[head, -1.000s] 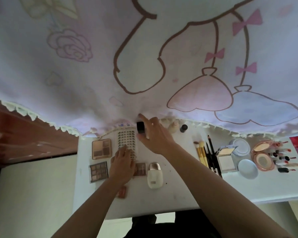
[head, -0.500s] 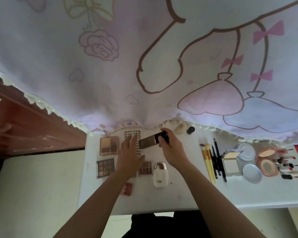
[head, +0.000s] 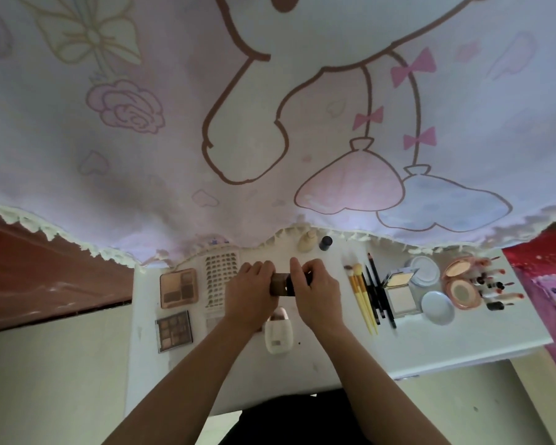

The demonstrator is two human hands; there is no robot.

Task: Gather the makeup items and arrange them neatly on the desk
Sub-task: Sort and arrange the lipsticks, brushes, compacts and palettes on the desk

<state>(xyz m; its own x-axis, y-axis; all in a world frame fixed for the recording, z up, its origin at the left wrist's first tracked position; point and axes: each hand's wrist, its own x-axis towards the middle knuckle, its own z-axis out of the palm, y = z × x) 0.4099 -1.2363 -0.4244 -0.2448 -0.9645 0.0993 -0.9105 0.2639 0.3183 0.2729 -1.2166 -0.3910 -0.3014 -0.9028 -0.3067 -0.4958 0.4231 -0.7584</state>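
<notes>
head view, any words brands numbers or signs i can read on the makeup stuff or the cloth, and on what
No text here can be read.
white bottle: small dark label mark, too blurred to read.
white dotted tray: small blue print just behind it, too blurred to read.
brown tube, held by left hand and right hand: no print shows.
hanging cloth: drawings only, no words.

Open desk [head: 430, 343] along front edge, brushes [head: 361, 298] right, palettes [head: 178, 288] left
</notes>
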